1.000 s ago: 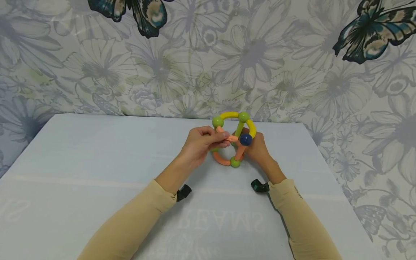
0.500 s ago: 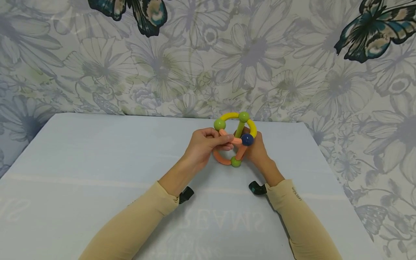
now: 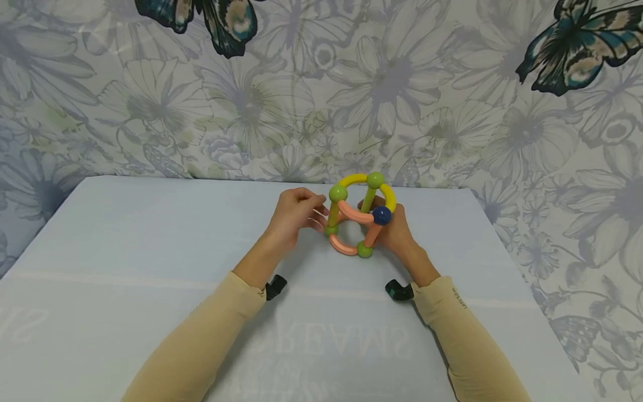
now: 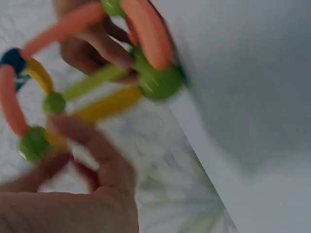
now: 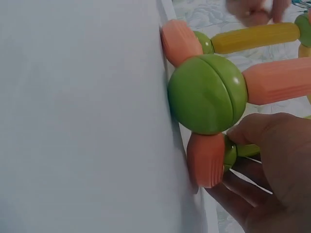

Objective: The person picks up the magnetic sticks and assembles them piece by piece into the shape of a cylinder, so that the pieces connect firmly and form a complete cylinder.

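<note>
A ball-and-stick building toy (image 3: 355,214) stands on the white table in the head view, a cage of green balls, yellow, orange and green rods. Its one dark blue ball (image 3: 382,215) is at the upper right corner. My right hand (image 3: 399,229) grips the toy's far right side; in the right wrist view, thumb and fingers close round a small green ball (image 5: 229,153) by a green rod. My left hand (image 3: 296,215) is at the toy's left side, fingers loosely bent, beside the upright yellow rod (image 3: 333,213). Its fingertips overlap the toy in the left wrist view.
The white table (image 3: 150,240) reaches back to a wall (image 3: 281,100) with a flower pattern and butterfly pictures. Faint mirrored lettering shows on the tabletop. Small black devices (image 3: 399,290) sit at both wrists by the beige sleeves.
My left hand has let go of the front curved orange rod and moved left, uncovering that rod and the yellow upright. The rod now meets the blue ball. My right hand keeps its grip.
</note>
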Tool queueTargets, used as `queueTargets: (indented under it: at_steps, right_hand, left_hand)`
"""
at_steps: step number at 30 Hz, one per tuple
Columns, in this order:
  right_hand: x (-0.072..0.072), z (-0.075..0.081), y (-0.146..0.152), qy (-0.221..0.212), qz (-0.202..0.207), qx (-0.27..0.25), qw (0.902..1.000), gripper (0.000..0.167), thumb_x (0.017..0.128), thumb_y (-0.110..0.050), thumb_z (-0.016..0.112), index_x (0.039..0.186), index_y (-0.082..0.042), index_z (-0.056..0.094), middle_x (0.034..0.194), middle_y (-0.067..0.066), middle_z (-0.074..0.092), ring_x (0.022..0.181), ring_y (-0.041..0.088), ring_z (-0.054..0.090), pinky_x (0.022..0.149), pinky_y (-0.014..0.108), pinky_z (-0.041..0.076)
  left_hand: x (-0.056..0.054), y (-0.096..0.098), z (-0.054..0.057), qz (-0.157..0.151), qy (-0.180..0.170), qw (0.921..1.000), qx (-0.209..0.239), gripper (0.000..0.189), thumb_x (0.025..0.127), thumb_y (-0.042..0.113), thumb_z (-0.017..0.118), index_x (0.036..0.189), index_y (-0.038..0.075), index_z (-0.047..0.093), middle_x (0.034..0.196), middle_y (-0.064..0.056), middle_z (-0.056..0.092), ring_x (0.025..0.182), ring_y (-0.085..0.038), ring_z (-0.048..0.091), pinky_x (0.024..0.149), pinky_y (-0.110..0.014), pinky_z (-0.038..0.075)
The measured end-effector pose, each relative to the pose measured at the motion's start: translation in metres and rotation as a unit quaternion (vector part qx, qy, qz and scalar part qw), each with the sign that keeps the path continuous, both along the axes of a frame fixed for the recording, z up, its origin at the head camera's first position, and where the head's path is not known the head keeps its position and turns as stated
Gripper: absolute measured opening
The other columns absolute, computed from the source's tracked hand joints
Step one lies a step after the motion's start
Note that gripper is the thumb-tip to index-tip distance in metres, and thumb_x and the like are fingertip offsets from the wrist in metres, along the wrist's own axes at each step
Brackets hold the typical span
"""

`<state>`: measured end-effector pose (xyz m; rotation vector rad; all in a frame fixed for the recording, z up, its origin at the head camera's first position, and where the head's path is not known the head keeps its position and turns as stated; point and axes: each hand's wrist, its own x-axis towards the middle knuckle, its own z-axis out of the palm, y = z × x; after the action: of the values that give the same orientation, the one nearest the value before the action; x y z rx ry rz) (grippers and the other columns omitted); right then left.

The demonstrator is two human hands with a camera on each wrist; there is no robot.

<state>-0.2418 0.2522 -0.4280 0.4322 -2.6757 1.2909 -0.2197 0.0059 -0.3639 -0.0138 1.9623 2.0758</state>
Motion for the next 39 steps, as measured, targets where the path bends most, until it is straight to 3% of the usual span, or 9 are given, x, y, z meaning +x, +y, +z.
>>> queueTargets:
  at_steps: [2, 4, 7, 10, 14, 17, 21, 28, 39]
  right_hand:
    - [0.0, 0.001, 0.0, 0.0, 0.015, 0.004, 0.9999, 0.022, 0.099, -0.008, 0.068, 0.119, -0.003, 0.075, 0.113, 0.015, 0.077, 0.108, 0.026, 0.072, 0.101, 0.038, 0.053]
    - [0.001, 0.002, 0.001, 0.028, 0.031, 0.024, 0.9988, 0.029, 0.098, -0.004, 0.067, 0.127, -0.001, 0.072, 0.121, 0.016, 0.076, 0.118, 0.03, 0.071, 0.111, 0.046, 0.049]
    - [0.0, 0.003, 0.002, 0.035, 0.057, 0.034, 0.9972, 0.036, 0.099, -0.003, 0.066, 0.134, 0.001, 0.068, 0.128, 0.02, 0.073, 0.126, 0.036, 0.067, 0.113, 0.054, 0.047]
    - [0.002, 0.008, 0.004, 0.048, 0.075, 0.061, 0.9942, 0.039, 0.098, -0.002, 0.065, 0.137, 0.003, 0.065, 0.131, 0.022, 0.072, 0.127, 0.039, 0.066, 0.112, 0.057, 0.047]
    - [0.013, 0.018, 0.011, 0.008, 0.059, 0.092, 0.994, 0.04, 0.098, -0.002, 0.065, 0.138, 0.002, 0.065, 0.133, 0.022, 0.07, 0.127, 0.04, 0.065, 0.107, 0.055, 0.052]
    - [0.027, 0.024, 0.016, -0.07, 0.038, 0.1, 0.9918, 0.042, 0.096, 0.0, 0.066, 0.138, 0.001, 0.063, 0.138, 0.022, 0.067, 0.13, 0.04, 0.064, 0.105, 0.052, 0.055]
    - [0.045, 0.033, 0.017, -0.127, 0.067, 0.094, 0.9852, 0.04, 0.091, 0.001, 0.073, 0.13, 0.0, 0.062, 0.137, 0.022, 0.065, 0.131, 0.041, 0.062, 0.106, 0.051, 0.055]
    - [0.061, 0.035, -0.003, -0.073, 0.067, 0.123, 0.9875, 0.013, 0.09, -0.013, 0.084, 0.094, -0.01, 0.072, 0.108, 0.009, 0.072, 0.114, 0.035, 0.071, 0.095, 0.049, 0.06]
    - [0.048, 0.03, -0.048, -0.074, 0.048, 0.101, 0.991, 0.017, 0.096, -0.016, 0.079, 0.109, -0.006, 0.075, 0.123, 0.013, 0.076, 0.12, 0.029, 0.071, 0.098, 0.04, 0.06]
  left_hand:
    - [-0.006, -0.009, -0.005, -0.053, 0.048, 0.9913, -0.11, 0.016, 0.096, 0.007, 0.074, 0.108, 0.001, 0.064, 0.109, -0.018, 0.068, 0.083, -0.028, 0.069, 0.069, -0.033, 0.06]
    - [-0.01, -0.014, -0.01, -0.118, 0.091, 0.9705, -0.19, 0.033, 0.09, 0.004, 0.079, 0.12, 0.004, 0.066, 0.122, -0.017, 0.065, 0.097, -0.031, 0.067, 0.076, -0.035, 0.058]
    - [-0.016, -0.017, -0.017, -0.193, 0.126, 0.9459, -0.229, 0.049, 0.084, 0.004, 0.084, 0.13, 0.007, 0.069, 0.131, -0.014, 0.064, 0.112, -0.031, 0.061, 0.084, -0.038, 0.055]
    - [-0.019, -0.014, -0.025, -0.227, 0.156, 0.9279, -0.252, 0.042, 0.087, 0.01, 0.085, 0.127, 0.007, 0.074, 0.125, -0.012, 0.07, 0.114, -0.031, 0.063, 0.087, -0.038, 0.054]
    - [-0.02, -0.012, -0.031, -0.225, 0.191, 0.9102, -0.291, 0.029, 0.091, 0.015, 0.083, 0.119, 0.009, 0.078, 0.115, -0.01, 0.075, 0.108, -0.029, 0.066, 0.084, -0.035, 0.055]
    - [-0.019, -0.014, -0.03, -0.209, 0.188, 0.9124, -0.297, 0.026, 0.091, 0.012, 0.083, 0.116, 0.011, 0.08, 0.112, -0.01, 0.075, 0.103, -0.027, 0.067, 0.08, -0.034, 0.055]
    - [-0.018, -0.015, -0.028, -0.195, 0.181, 0.9166, -0.298, 0.022, 0.09, 0.009, 0.083, 0.112, 0.011, 0.081, 0.107, -0.013, 0.073, 0.096, -0.025, 0.068, 0.075, -0.03, 0.053]
    - [-0.015, -0.013, -0.029, -0.185, 0.167, 0.9149, -0.317, 0.02, 0.087, 0.01, 0.085, 0.107, 0.01, 0.082, 0.097, -0.01, 0.069, 0.083, -0.021, 0.06, 0.067, -0.027, 0.047]
    - [-0.012, -0.054, -0.025, -0.126, 0.161, 0.9143, -0.35, 0.023, 0.084, 0.012, 0.087, 0.107, 0.01, 0.084, 0.099, -0.011, 0.071, 0.079, -0.02, 0.061, 0.064, -0.027, 0.047]
